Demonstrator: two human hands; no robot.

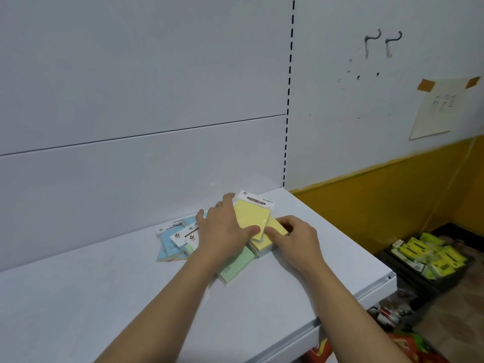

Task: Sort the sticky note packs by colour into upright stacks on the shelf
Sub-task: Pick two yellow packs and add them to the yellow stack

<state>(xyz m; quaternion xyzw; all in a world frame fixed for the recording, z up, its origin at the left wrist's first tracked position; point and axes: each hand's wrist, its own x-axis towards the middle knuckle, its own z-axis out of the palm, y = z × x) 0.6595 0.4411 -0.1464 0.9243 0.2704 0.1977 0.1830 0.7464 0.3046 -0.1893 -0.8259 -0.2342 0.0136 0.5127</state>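
While gathering yellows | gripping pack with left hand, right hand curled on pile | next: stand upright, far right

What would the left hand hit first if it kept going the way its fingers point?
Most likely the shelf's white back panel. The left hand, gripping the top yellow sticky note pack, points its fingers away toward it, with nothing visible between; depth is hard to judge.

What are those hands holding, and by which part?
The left hand grips the top yellow pack by its left edge, thumb on its front. The right hand touches the lower yellow pack; whether it grips cannot be told.
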